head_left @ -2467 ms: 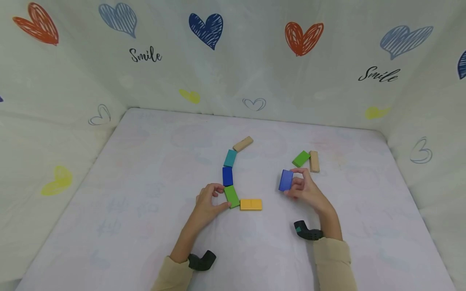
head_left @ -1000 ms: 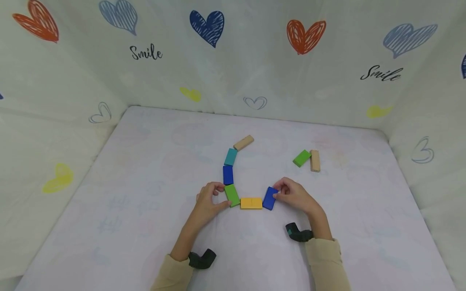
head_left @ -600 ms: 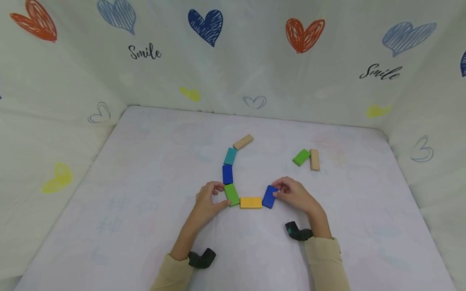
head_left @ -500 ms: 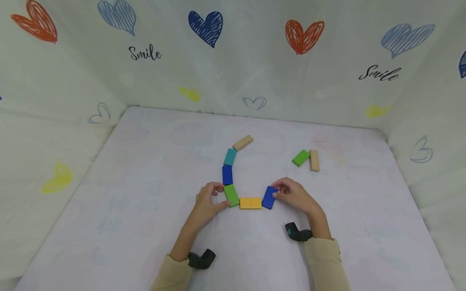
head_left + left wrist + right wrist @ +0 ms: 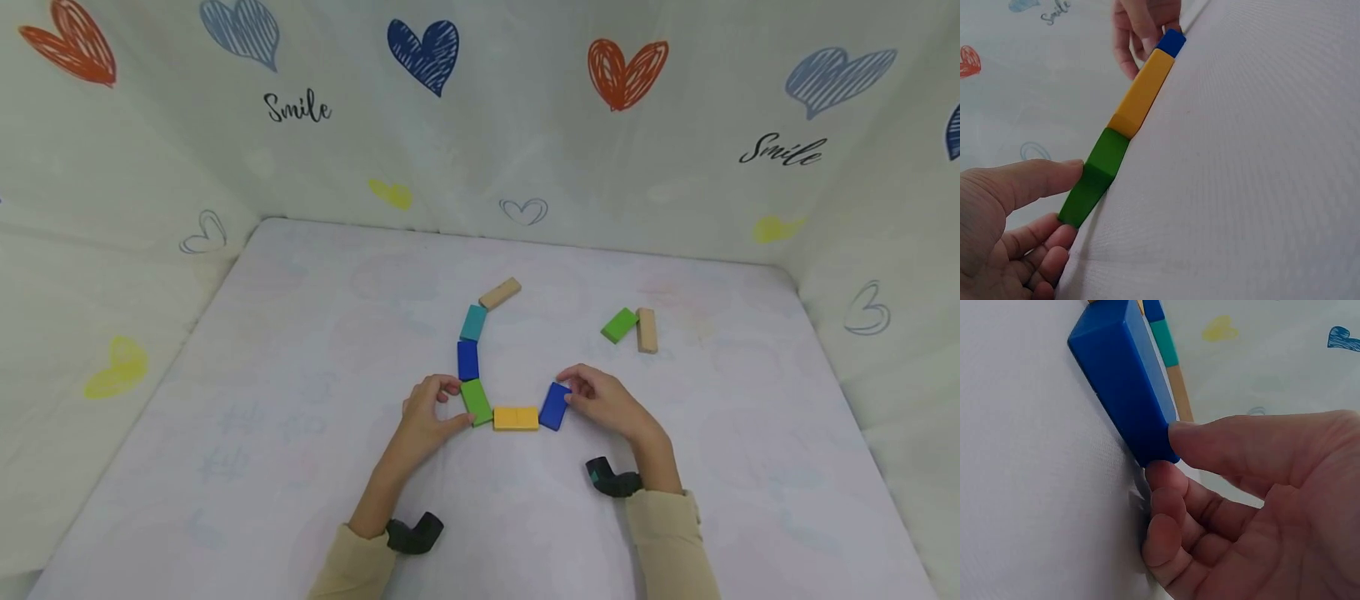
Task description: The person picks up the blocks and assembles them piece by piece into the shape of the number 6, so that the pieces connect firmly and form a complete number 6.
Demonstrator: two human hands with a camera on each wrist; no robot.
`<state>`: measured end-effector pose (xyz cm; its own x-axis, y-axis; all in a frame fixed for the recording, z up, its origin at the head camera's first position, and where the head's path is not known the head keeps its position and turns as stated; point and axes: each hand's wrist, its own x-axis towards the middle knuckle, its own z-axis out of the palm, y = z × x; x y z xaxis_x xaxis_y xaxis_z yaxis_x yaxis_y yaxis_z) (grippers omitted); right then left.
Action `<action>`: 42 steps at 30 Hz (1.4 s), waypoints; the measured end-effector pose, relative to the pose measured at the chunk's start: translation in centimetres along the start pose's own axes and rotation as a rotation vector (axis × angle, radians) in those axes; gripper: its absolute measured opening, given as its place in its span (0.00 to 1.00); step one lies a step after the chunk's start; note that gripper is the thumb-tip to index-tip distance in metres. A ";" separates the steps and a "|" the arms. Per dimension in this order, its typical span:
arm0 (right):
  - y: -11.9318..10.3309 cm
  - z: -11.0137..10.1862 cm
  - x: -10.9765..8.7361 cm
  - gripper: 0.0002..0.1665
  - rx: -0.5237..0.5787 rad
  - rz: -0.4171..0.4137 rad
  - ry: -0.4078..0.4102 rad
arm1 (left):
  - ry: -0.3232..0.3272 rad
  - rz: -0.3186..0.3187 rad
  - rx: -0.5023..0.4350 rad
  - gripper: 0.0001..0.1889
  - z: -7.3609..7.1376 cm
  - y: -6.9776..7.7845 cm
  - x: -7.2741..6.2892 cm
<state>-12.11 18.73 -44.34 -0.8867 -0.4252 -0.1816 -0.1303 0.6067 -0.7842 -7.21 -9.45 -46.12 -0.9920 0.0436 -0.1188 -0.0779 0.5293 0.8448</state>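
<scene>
A curved row of wooden blocks lies on the table. My left hand (image 5: 431,417) holds the green block (image 5: 477,402) by its ends, thumb and fingertips touching it. Beside it lies the yellow block (image 5: 516,418), whose other end meets a blue block (image 5: 555,406). My right hand (image 5: 607,404) has thumb and index fingertip at the far end of that blue block; in the right wrist view, the thumb touches its side and the index fingertip its end. Its other fingers are curled loosely. Another blue block (image 5: 468,360), a teal block (image 5: 473,322) and a plain wood block (image 5: 500,292) continue the row.
At the right back, a second green block (image 5: 619,325) touches another plain wood block (image 5: 647,330). The pale table (image 5: 262,350) is bounded at the back by a white curtain (image 5: 465,150) with hearts. Each wrist wears a black camera mount (image 5: 415,533).
My right hand has brought the blue block left and toward me, down against the yellow block's right end. Its fingers have since eased slightly. My left hand stays at the green block.
</scene>
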 end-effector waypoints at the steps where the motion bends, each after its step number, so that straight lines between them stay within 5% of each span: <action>1: 0.0 0.0 0.0 0.17 -0.014 -0.007 -0.004 | 0.000 -0.002 0.000 0.24 0.0 0.0 0.0; 8: 0.0 -0.1 0.0 0.20 -0.046 -0.041 -0.065 | -0.007 -0.017 0.003 0.25 0.0 0.0 0.1; 16: -0.2 -0.4 -0.2 0.19 -0.038 0.014 -0.090 | -0.003 -0.014 0.007 0.24 -0.1 0.0 0.1; 42: 0.7 -0.4 -0.5 0.16 0.018 -0.014 -0.090 | -0.006 -0.021 0.010 0.24 0.0 0.0 0.0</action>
<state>-11.99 19.62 -44.53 -0.8415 -0.4922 -0.2227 -0.1334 0.5888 -0.7972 -7.16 -9.49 -46.15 -0.9896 0.0374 -0.1392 -0.0973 0.5388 0.8368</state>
